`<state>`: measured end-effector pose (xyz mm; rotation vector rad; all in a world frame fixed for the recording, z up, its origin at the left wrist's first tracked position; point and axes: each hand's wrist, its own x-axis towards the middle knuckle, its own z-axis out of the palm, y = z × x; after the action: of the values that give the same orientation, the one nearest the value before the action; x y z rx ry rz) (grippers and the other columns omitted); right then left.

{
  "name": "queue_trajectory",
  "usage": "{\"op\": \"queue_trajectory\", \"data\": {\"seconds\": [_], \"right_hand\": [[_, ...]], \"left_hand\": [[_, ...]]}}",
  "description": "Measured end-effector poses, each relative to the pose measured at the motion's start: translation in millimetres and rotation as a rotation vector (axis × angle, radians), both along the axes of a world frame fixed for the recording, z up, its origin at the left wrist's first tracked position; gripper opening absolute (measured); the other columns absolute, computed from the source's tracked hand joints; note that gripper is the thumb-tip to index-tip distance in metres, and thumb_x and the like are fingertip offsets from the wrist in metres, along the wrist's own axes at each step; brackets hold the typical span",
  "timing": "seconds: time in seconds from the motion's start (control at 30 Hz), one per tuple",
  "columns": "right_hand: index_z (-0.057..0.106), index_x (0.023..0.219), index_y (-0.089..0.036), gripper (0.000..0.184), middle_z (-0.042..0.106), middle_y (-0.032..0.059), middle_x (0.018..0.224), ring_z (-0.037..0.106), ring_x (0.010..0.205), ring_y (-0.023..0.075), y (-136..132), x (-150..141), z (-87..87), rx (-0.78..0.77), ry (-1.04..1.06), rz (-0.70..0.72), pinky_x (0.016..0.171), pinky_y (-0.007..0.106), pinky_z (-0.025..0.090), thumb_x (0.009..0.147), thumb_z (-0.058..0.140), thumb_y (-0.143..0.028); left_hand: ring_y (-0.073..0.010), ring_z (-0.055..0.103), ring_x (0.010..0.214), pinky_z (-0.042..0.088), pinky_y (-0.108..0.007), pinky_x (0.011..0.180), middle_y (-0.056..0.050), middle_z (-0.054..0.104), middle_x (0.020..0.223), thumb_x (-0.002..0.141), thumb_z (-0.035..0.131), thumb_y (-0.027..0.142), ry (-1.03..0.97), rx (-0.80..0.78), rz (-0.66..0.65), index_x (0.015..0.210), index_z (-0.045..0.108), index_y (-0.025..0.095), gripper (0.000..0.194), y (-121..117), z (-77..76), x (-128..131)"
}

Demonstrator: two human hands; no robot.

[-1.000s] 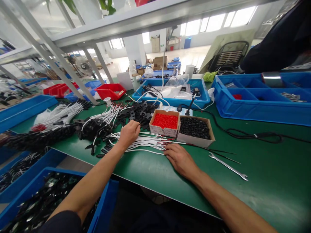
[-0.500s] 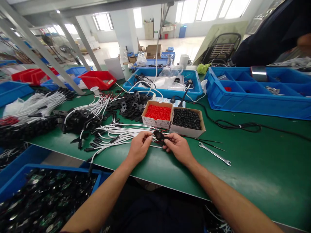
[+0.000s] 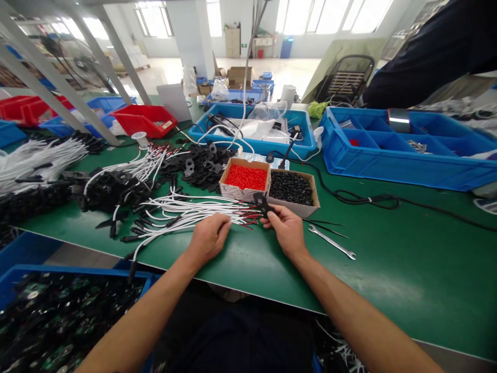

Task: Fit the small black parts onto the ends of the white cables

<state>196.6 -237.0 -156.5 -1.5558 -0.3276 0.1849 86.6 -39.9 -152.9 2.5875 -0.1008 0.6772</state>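
A small black plastic bracket [image 3: 261, 203] is pinched between the thumb and fingers of my right hand [image 3: 286, 230], held up in front of the two cardboard boxes. My left hand [image 3: 209, 235] is closed at the near side of a bundle of white cables [image 3: 194, 208]; whatever its fingertips hold is hidden. These cables lie across the table with black connectors [image 3: 134, 233] at the left and thin red and black wire ends at the right. Behind them is a heap of similar black plastic brackets [image 3: 205, 168].
Boxes of red small parts [image 3: 246, 177] and black small parts [image 3: 291, 187] stand beyond my hands. To the right lie an open-end wrench [image 3: 332, 242] and a black cord [image 3: 361, 199]. A blue divided bin [image 3: 388, 168] stands behind; another person's dark sleeve [image 3: 423, 52] is above it.
My left hand went from the cables to the bracket beside my right hand, then drew back left to the cables. My right hand came off the wire ends and now holds the bracket alone.
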Motion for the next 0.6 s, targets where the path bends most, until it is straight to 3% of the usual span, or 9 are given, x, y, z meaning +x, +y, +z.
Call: {"op": "queue_trajectory", "data": {"seconds": [0.27,0.47,0.6], "right_hand": [[0.061,0.095,-0.012,0.03,0.071,0.0083,0.081,0.072,0.073,0.022,3.8,-1.3,0.3,0.077,0.097,-0.016,0.062,0.029,0.06,0.079,0.071,-0.035],[0.052,0.088,-0.015,0.035,0.07,0.0074,0.074,0.072,0.071,0.0229,3.2,-3.1,1.7,0.097,0.097,-0.041,0.062,0.029,0.06,0.076,0.075,-0.038],[0.052,0.087,-0.016,0.035,0.071,0.0073,0.077,0.072,0.074,0.0231,2.1,-4.7,-0.6,0.044,0.08,-0.031,0.065,0.032,0.059,0.077,0.073,-0.042]], "left_hand": [[-0.0143,0.057,0.071,0.039,-0.027,0.069,-0.002,0.064,0.077,0.092,0.052,0.024,-0.078,0.062,0.127,0.084,0.06,0.018,0.013,-9.0,0.3,4.5],[-0.0152,0.056,0.071,0.038,-0.028,0.07,-0.003,0.062,0.074,0.093,0.048,0.025,-0.058,0.164,0.115,0.08,0.06,0.018,0.019,-11.6,-0.8,5.3],[-0.0161,0.056,0.075,0.038,-0.029,0.072,-0.004,0.062,0.076,0.094,0.046,0.024,-0.018,0.153,0.099,0.08,0.058,0.018,0.02,-13.6,-0.5,6.3]]}}
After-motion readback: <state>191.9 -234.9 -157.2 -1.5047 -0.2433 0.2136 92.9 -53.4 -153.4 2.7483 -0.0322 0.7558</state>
